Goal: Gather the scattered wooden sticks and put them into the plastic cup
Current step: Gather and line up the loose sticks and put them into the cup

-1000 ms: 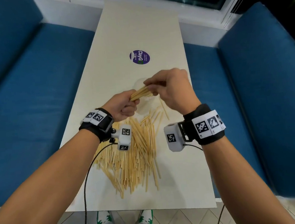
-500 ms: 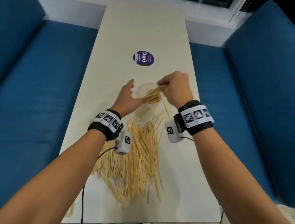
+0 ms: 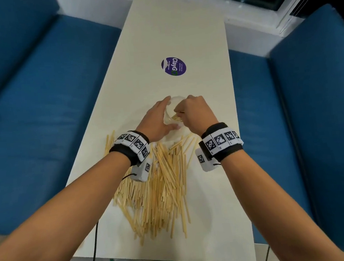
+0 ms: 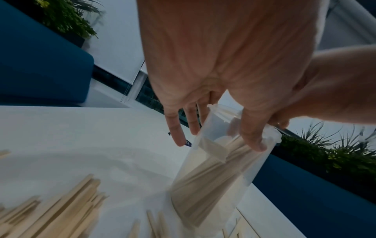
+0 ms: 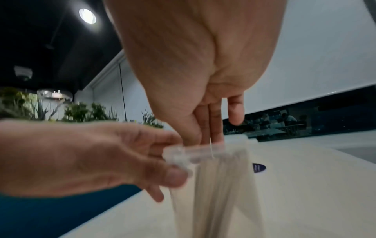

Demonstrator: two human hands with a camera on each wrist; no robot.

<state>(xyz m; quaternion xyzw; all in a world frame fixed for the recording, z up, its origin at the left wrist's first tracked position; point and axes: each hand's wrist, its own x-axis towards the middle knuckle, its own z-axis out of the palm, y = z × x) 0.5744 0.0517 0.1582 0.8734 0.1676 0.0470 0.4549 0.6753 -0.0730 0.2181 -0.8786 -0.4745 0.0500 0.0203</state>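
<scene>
A clear plastic cup (image 3: 177, 100) stands on the white table (image 3: 158, 31), beyond a big pile of wooden sticks (image 3: 163, 185). My left hand (image 3: 166, 114) holds the cup from its left side, thumb on the near wall and fingers round the far side. In the left wrist view the cup (image 4: 213, 177) has a bundle of sticks inside, leaning. My right hand (image 3: 178, 111) is over the cup's mouth and pinches the tops of those sticks. In the right wrist view its fingertips (image 5: 205, 138) sit at the cup's rim (image 5: 203, 150).
A round purple sticker (image 3: 173, 66) lies on the table beyond the cup. Blue sofa cushions run along the left (image 3: 39, 100) and right (image 3: 321, 117) sides. The pile reaches close to the table's near edge (image 3: 167, 257). A few sticks (image 3: 109, 142) lie left of my left wrist.
Both hands held a stick bundle above the table. The left hand let go and took the cup, and the right hand lowered the bundle into it.
</scene>
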